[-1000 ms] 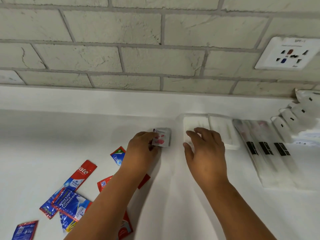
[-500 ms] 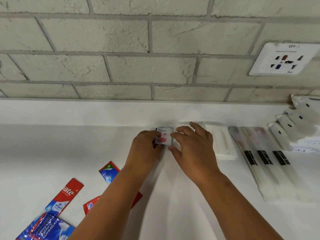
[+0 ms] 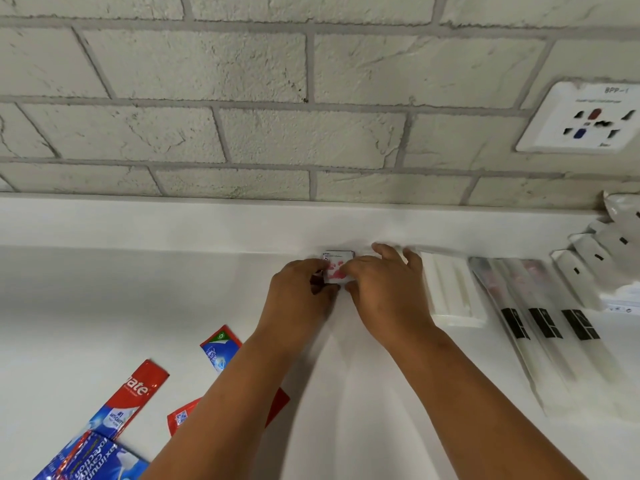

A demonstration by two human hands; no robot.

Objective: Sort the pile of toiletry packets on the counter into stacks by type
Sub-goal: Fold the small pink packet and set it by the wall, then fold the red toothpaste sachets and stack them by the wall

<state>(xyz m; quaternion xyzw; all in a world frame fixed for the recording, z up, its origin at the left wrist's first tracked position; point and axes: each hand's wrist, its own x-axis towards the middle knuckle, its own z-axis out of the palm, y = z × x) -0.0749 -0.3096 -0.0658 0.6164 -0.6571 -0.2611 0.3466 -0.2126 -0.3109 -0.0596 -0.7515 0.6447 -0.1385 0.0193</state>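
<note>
Since half a second ago the right hand (image 3: 384,289) has closed in; it and the left hand (image 3: 298,296) pinch the small pink-printed sachet (image 3: 335,268) at counter (image 3: 104,306) 12 o'clock. Toothpaste packets (image 3: 138,393) at 8 o'clock, forearms overlapping some. White packets (image 3: 453,289) at 2.

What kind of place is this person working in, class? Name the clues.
Probably a hotel bathroom or housekeeping counter: a white counter against a painted brick wall, a wall socket, toothpaste sachets and wrapped toothbrushes.
</note>
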